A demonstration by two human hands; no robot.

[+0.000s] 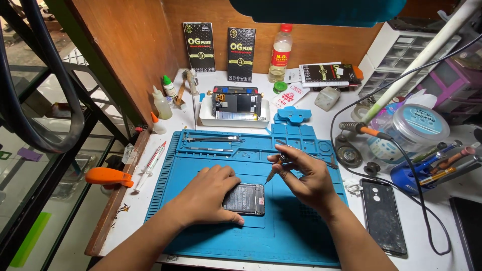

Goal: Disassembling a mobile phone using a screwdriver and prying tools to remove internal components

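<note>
Wall: brown wood wall (150,45) behind and left of the desk.
Desk: white table (432,236).
Left: glass shelf (30,165) with dark metal bars.

**Packages and labels on the repair surface**

Two tall black boxes (199,46) and (241,46) with gold and white print stand upright against the wooden back wall, well beyond the fingers (275,159) of the right hand and a little to their left. Just right of those boxes stands a clear plastic bottle (280,54) with a red cap and a red-and-white label. Further right, a flat black-and-white package (326,74) lies on the surface, with a white-and-red packet (292,93) lying nearer the fingers. Off to the fingers' right stands a round clear tub (419,128) whose lid bears a pale blue label.
</note>
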